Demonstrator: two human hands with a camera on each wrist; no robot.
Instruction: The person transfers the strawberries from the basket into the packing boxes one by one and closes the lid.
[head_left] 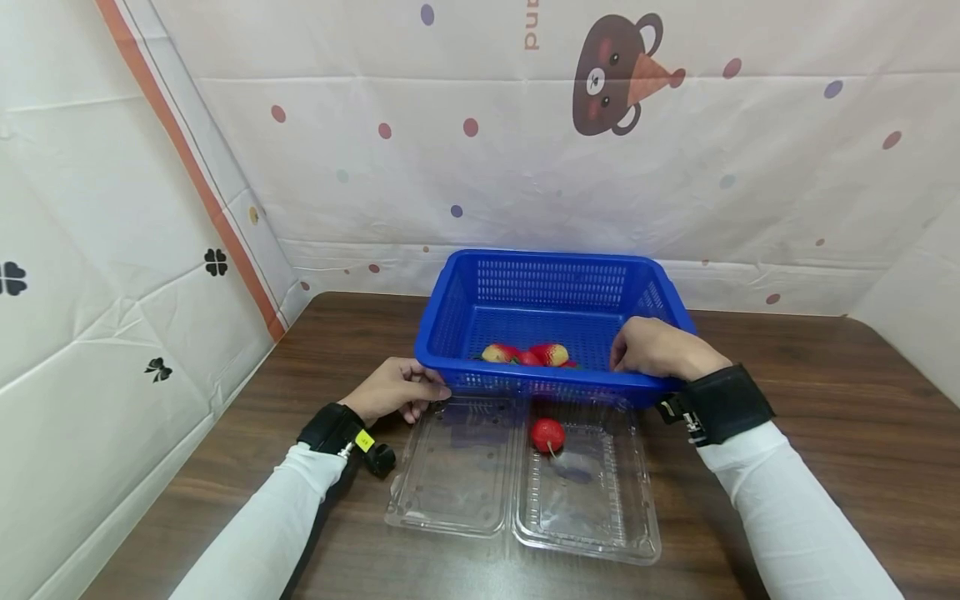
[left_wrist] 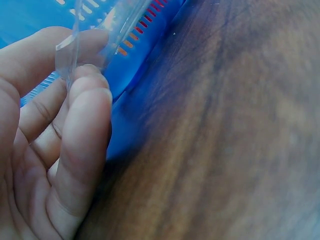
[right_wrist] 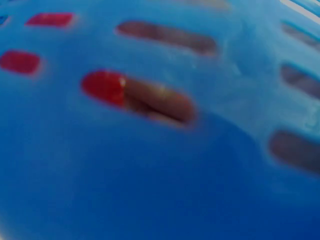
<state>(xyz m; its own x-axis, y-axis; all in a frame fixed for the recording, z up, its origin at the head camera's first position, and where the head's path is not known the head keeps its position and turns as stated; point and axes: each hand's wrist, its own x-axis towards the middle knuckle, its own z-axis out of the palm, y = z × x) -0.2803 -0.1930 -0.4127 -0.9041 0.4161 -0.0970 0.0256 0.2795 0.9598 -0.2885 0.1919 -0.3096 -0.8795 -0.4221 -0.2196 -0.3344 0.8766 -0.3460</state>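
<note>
My left hand (head_left: 397,389) pinches the far left corner of a clear plastic clamshell box (head_left: 457,492) between thumb and fingers. The clear edge (left_wrist: 67,55) shows between those fingers in the left wrist view. The box lies opened flat, with a round red fruit (head_left: 547,435) with a pale stem in its right half. Over the near right rim of a blue basket (head_left: 555,374), my right hand (head_left: 656,346) reaches inside, fingers pointing down. A red thing (right_wrist: 103,87) shows beside a finger through a basket slot; I cannot tell whether the hand holds it.
Several red and yellow strawberries (head_left: 551,355) lie along the basket's near wall. The basket stands behind the box, its front close against the box's far edge. A patterned white sheet (head_left: 480,167) hangs behind the brown wooden table (head_left: 795,392).
</note>
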